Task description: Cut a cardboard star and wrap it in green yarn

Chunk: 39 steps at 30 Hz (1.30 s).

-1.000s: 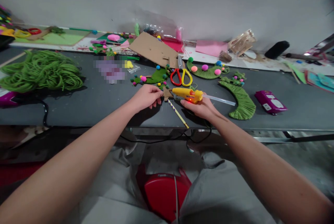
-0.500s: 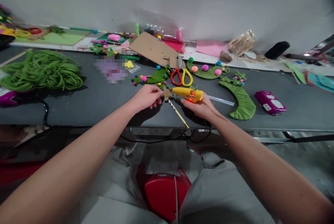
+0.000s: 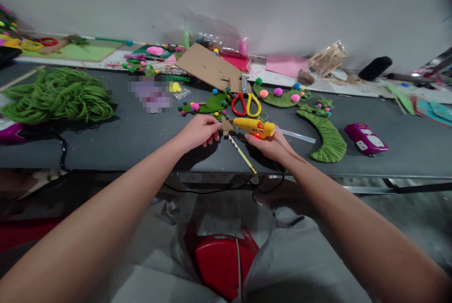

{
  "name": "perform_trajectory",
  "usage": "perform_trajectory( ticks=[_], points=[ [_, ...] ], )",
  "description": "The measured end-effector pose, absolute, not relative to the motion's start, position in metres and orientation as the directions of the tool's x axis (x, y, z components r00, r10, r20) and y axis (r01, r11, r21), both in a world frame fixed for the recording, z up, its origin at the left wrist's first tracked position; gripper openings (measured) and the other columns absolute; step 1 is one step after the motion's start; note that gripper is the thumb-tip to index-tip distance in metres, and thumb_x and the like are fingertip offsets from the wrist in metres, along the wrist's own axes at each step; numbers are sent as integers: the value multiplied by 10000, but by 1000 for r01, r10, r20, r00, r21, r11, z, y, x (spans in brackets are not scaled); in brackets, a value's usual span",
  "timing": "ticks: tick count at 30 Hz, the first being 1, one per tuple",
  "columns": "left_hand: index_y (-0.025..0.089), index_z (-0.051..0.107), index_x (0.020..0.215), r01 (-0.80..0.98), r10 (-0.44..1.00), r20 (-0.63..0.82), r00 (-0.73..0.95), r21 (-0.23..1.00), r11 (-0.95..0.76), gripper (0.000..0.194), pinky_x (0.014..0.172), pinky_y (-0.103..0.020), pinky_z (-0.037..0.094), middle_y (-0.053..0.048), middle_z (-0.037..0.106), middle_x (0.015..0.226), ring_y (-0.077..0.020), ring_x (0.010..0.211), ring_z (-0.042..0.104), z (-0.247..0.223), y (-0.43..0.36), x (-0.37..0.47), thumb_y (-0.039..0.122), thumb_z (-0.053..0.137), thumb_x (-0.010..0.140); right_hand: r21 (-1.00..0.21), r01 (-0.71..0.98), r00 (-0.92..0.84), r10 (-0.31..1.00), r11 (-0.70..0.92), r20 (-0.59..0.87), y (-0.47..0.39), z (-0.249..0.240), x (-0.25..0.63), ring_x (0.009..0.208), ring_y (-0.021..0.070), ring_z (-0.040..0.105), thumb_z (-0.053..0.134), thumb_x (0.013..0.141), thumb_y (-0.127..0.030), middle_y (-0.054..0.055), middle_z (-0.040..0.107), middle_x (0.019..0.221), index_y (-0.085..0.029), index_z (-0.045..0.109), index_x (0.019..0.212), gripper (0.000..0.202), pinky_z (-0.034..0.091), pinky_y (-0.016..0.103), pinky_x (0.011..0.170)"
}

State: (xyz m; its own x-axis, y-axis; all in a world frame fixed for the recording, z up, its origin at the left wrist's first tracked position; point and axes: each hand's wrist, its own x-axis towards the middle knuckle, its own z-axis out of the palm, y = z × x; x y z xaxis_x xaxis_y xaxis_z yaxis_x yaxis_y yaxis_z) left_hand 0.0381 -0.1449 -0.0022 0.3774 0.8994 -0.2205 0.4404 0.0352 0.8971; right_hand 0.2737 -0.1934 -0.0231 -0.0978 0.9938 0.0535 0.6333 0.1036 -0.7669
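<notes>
My left hand (image 3: pixel 203 131) pinches a small piece of brown cardboard (image 3: pixel 227 127) by its left edge, just above the table. In my right hand (image 3: pixel 270 145) is a yellow hot glue gun (image 3: pixel 253 126), its red light lit and a clear glue stick (image 3: pixel 295 135) poking out of the back. The gun's nozzle points left and meets or hovers at the cardboard; I cannot tell which. A striped pencil (image 3: pixel 242 154) lies just below the cardboard. Scissors with one red and one yellow handle (image 3: pixel 253 105) lie behind the gun.
Green yarn (image 3: pixel 60 95) is heaped at the left. Green yarn-wrapped crescents (image 3: pixel 326 138) with pompoms lie behind and right of my hands. A purple packet (image 3: pixel 366 138) sits at the right. A cardboard sheet (image 3: pixel 208 67) lies at the back. A black cable (image 3: pixel 212 192) hangs below the table edge.
Both hands, the cardboard and the glue gun hold nearly the same place. The whole view has shifted very slightly.
</notes>
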Motion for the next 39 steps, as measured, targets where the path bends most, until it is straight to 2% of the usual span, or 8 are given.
perform_trajectory(
  ticks=[7, 15, 25, 39],
  points=[
    [162, 599, 738, 418, 901, -223, 371, 907, 52, 231, 360, -188, 381, -12, 638, 641, -78, 426, 492, -1, -146, 37, 168, 518, 955, -741, 656, -108, 989, 144, 97, -193, -23, 274, 782, 228, 712, 637, 840, -388, 31, 759, 828, -214, 738, 884, 206, 579, 349, 782],
    [156, 607, 781, 420, 910, -183, 373, 907, 11, 210, 353, -180, 383, -18, 633, 668, -81, 450, 492, -5, -146, 36, 181, 510, 966, -753, 648, -98, 993, 111, 62, -194, -21, 273, 767, 232, 708, 626, 831, -379, 49, 765, 832, -192, 744, 891, 229, 578, 335, 733],
    [155, 608, 768, 374, 920, -192, 343, 926, 54, 210, 349, -185, 364, -13, 625, 639, -78, 435, 492, -4, -145, 36, 165, 521, 960, -744, 660, -94, 994, 105, 57, -193, -22, 274, 771, 226, 714, 627, 845, -375, 39, 775, 855, -202, 743, 936, 227, 576, 322, 729],
    [160, 586, 737, 304, 921, -185, 344, 950, 77, 224, 367, -191, 375, -13, 631, 642, -78, 447, 504, -9, -141, 31, 173, 533, 955, -774, 623, -105, 992, 115, 63, -192, -25, 276, 877, 256, 727, 636, 837, -378, 52, 761, 854, -198, 743, 963, 244, 584, 383, 874]
  ],
)
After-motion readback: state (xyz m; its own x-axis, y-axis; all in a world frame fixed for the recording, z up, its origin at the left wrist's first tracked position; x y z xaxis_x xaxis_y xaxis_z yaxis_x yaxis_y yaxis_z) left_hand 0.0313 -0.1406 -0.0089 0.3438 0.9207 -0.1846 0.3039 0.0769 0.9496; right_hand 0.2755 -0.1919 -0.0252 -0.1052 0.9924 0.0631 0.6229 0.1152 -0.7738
